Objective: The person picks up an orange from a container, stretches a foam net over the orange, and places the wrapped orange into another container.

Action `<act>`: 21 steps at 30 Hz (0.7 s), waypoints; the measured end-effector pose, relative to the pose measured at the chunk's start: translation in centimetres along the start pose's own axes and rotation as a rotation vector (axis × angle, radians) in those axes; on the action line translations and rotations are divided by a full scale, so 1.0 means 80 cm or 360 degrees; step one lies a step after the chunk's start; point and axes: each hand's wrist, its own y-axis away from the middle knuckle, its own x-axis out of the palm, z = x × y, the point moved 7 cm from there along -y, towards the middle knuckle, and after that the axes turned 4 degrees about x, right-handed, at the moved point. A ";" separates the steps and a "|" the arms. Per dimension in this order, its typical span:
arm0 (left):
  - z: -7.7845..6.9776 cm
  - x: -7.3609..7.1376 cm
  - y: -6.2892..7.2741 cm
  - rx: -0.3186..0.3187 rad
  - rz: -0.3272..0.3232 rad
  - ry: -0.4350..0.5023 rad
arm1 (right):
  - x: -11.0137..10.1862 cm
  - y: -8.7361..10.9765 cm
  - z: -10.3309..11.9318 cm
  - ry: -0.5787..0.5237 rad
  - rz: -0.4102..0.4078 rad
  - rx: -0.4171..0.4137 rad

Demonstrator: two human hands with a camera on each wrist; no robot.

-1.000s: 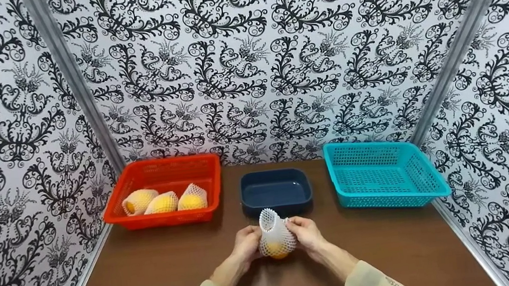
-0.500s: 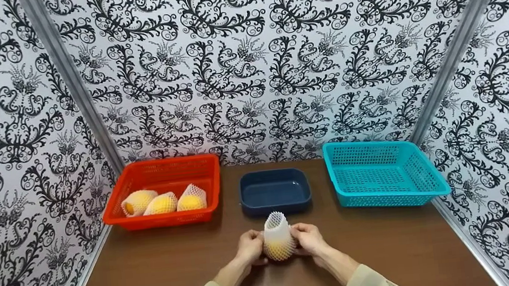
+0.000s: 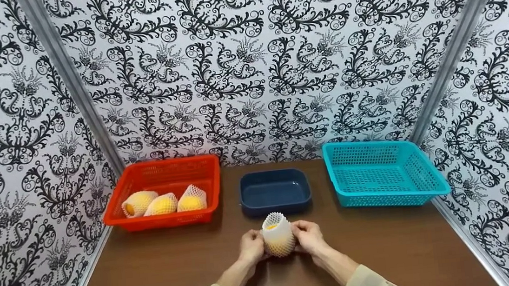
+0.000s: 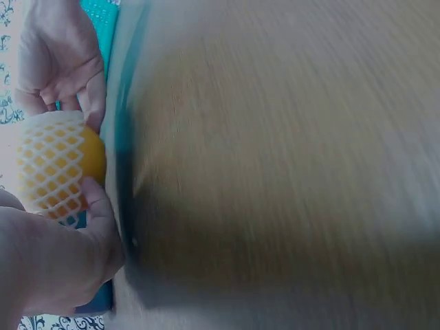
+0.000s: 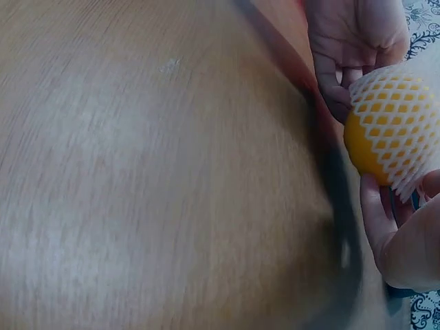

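Note:
Between both hands is a round yellow fruit (image 4: pixel 95 157) in a white foam net sleeve (image 3: pixel 280 242), held upright over the table in front of the navy tray. My left hand (image 3: pixel 251 246) grips its left side, the thumb against bare yellow skin in the left wrist view. On the opposite side my right hand (image 3: pixel 309 237) grips fruit and net with thumb and fingers. A little yellow shows inside the net's top opening in the head view. Both wrist views show the fruit's bare end sticking out of the mesh (image 5: pixel 395 117).
A red basket (image 3: pixel 164 220) at the left holds 3 yellow fruits in foam nets (image 3: pixel 163 204). Behind the hands stands a navy tray (image 3: pixel 277 206), and a turquoise basket (image 3: pixel 390 197) is at the right. Patterned walls enclose the brown table (image 3: pixel 154 269) at the back and sides.
The net sleeve's top, tall and leaning left earlier, now stands shorter and straighter, with yellow showing in its opening. Both hands keep hold of the fruit and have shifted only slightly.

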 end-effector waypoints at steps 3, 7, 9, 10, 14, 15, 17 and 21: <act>0.005 0.001 -0.006 -0.0041 0.0024 0.0113 | 0.002 0.000 0.006 -0.0039 -0.0033 -0.0037; 0.015 0.004 -0.014 -0.0095 0.0081 0.0303 | 0.003 -0.002 0.010 -0.0024 -0.0105 -0.0128; 0.020 0.005 -0.018 -0.0094 0.0100 0.0382 | 0.005 0.000 0.015 0.0038 -0.0152 -0.0214; 0.022 0.005 -0.019 -0.0098 0.0110 0.0424 | 0.004 0.000 0.017 0.0085 -0.0180 -0.0264; 0.027 0.008 -0.022 -0.0138 0.0158 0.0548 | 0.006 0.006 0.025 0.0224 -0.0253 -0.0400; 0.027 0.008 -0.022 -0.0154 0.0166 0.0572 | 0.007 0.007 0.026 0.0243 -0.0259 -0.0420; 0.026 0.009 -0.022 -0.0165 0.0187 0.0625 | 0.008 0.009 0.027 0.0250 -0.0263 -0.0444; 0.021 0.009 -0.021 -0.0168 0.0220 0.0766 | 0.011 0.011 0.029 0.0241 -0.0254 -0.0494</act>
